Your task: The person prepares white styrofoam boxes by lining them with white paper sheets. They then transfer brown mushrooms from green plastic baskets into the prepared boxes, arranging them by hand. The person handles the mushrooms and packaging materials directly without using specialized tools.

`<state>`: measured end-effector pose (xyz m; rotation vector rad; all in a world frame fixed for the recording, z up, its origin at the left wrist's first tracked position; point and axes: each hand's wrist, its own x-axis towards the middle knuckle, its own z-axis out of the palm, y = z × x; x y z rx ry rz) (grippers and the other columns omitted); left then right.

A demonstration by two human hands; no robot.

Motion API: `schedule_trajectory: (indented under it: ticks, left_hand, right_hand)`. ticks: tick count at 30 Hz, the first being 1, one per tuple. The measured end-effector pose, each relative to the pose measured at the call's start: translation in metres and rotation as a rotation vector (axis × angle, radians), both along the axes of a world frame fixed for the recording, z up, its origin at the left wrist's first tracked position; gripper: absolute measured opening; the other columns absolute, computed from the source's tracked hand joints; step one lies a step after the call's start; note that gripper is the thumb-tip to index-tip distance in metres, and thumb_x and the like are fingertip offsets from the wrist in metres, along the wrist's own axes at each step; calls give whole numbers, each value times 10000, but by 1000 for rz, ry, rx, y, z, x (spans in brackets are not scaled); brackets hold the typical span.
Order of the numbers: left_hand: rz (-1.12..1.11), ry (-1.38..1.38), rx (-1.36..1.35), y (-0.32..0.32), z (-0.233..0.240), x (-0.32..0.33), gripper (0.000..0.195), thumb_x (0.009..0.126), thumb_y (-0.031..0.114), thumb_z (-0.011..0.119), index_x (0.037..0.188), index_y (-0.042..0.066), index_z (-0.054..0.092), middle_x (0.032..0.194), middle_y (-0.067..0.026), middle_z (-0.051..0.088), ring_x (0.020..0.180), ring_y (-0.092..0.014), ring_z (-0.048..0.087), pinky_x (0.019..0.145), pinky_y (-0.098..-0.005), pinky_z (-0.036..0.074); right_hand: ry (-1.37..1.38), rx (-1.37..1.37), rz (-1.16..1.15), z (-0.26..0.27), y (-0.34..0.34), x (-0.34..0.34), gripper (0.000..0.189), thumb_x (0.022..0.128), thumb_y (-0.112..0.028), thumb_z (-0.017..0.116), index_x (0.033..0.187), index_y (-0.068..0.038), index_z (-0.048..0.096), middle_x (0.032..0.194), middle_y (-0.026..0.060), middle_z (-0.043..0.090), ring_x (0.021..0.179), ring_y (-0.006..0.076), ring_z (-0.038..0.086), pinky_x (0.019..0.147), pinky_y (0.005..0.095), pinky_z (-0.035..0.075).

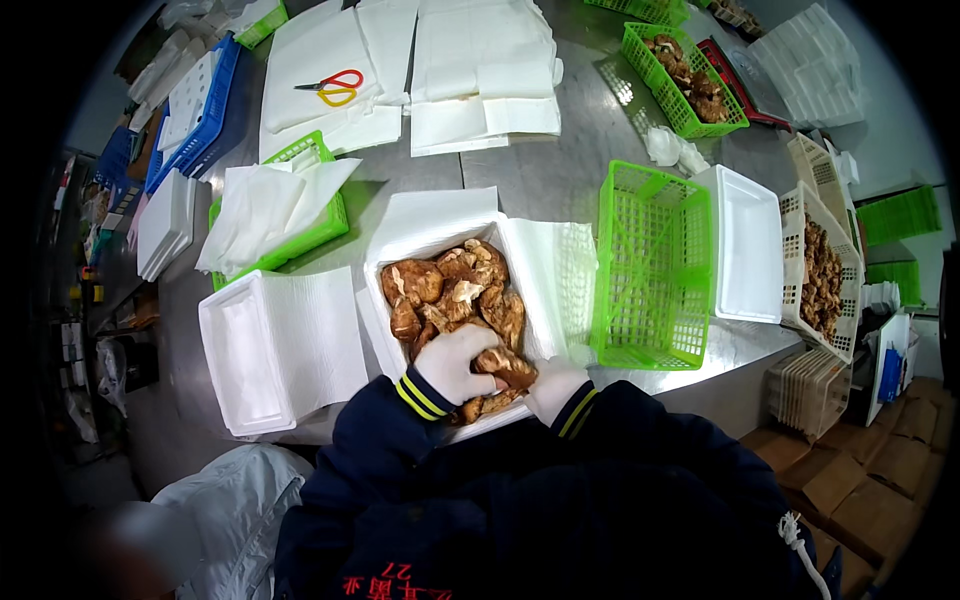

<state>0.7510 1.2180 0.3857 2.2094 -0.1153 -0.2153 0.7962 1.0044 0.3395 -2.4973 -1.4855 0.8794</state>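
Note:
Brown mushrooms [412, 282] fill much of a white foam box [532, 315] lined with white sheets, straight before me. Both hands wear white gloves. My left hand [456, 365] reaches over the box's near part, its fingers closed around a thick brown mushroom [507, 367]. Against that mushroom's right end, at the box's near right corner, is my right hand [555, 388]; its fingertips are partly hidden, so whether it grips too is unclear. More mushrooms lie under and below the held one. A white foam sheet [566, 281] spreads out from the box's right side.
Right of the box stand a green plastic basket [652, 361], a white foam box [746, 244] and a cream crate of mushrooms [844, 300]. Left are another foam box [244, 360] and a green basket [337, 214] with sheets. Scissors [334, 86] lie farther back. A person [232, 502] is at lower left.

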Motion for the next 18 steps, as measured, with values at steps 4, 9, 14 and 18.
schedule_trajectory:
  ticks: [4,9,14,18]
  left_hand:
    - [-147,-116,198,-8,-4,-8,413,656,214,758,1006,46,616,993,-126,623,895,-315,617,782,-413,485]
    - [-302,-99,404,-25,1,-9,360,679,209,720,1002,105,602,953,-69,608,900,-262,598,823,-387,435]
    - [-310,-125,466,-30,12,7,359,682,202,711,1008,96,603,927,-80,606,889,-280,591,832,-397,433]
    - [-114,-80,204,-22,5,-4,375,691,176,723,1018,31,612,977,-141,625,941,-336,597,810,-425,479]
  right_hand:
    - [36,157,8,-8,-25,0,193,787,-138,572,943,-44,635,844,114,628,847,287,599,777,375,471]
    - [125,424,-232,3,-42,4,244,750,-86,587,993,-63,601,921,104,629,839,343,586,765,410,497]
    - [-81,509,-289,9,-20,5,387,744,-132,608,1119,-44,572,1000,126,609,854,336,579,759,416,500]
    - [-38,656,-344,24,-15,-7,564,647,-172,674,1176,-18,558,1059,144,617,860,339,581,775,413,499]
